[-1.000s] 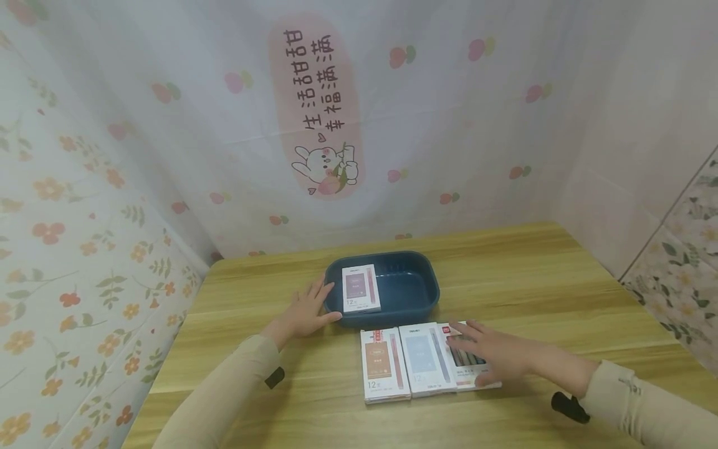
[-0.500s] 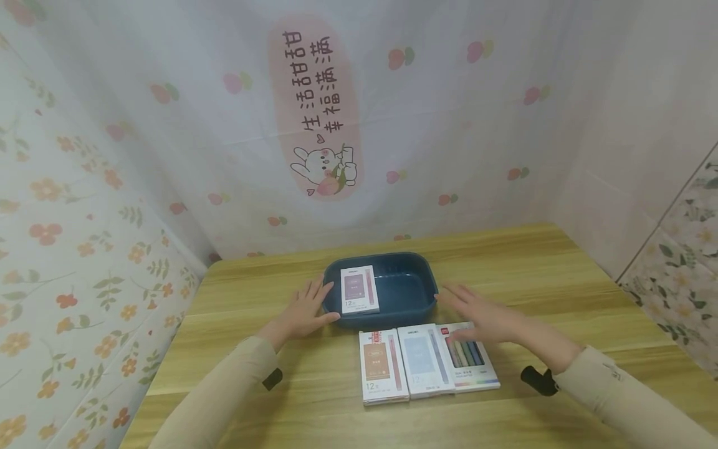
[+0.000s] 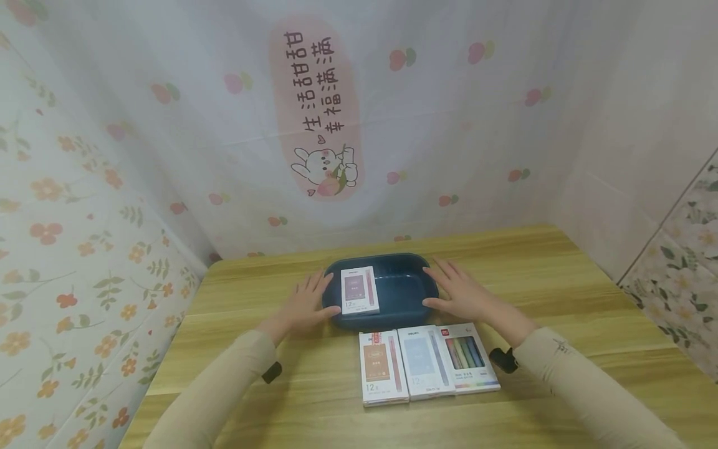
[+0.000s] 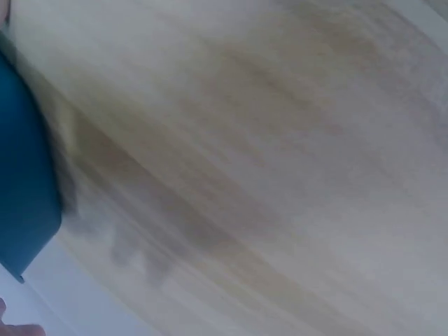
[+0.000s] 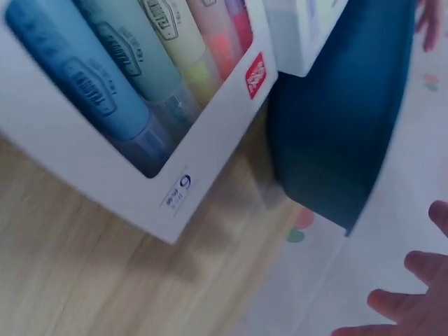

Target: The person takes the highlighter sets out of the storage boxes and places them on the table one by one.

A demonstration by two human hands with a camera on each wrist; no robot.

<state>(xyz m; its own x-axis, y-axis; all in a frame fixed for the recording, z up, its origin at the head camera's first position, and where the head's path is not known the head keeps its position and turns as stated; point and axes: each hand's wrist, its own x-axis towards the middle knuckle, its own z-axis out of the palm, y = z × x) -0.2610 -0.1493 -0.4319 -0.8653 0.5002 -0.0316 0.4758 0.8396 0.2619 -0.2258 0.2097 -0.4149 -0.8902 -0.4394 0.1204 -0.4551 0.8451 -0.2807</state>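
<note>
A dark blue plastic basin (image 3: 405, 293) sits on the table, with a white box with a purple label (image 3: 360, 290) leaning inside its left part. At the basin's left end is my left hand (image 3: 304, 305), fingers spread along the rim. My right hand (image 3: 462, 294) is at the right end, its fingers extended around the rim; contact there is hard to tell. In front of the basin lie a white box with an orange label (image 3: 384, 368), a white box with a pale blue label (image 3: 424, 362) and a windowed box of highlighters (image 5: 210, 150), side by side.
The wooden table (image 3: 235, 374) carries all these things. A printed white curtain (image 3: 415, 125) hangs behind its back edge, and a floral curtain (image 3: 84, 249) stands on the left. Dark wrist straps with cameras (image 3: 503, 360) are at the cuffs.
My right hand has moved from over the highlighter box up and left to the basin's right end, uncovering the highlighter box. My left hand stays at the left end; the boxes hold their places.
</note>
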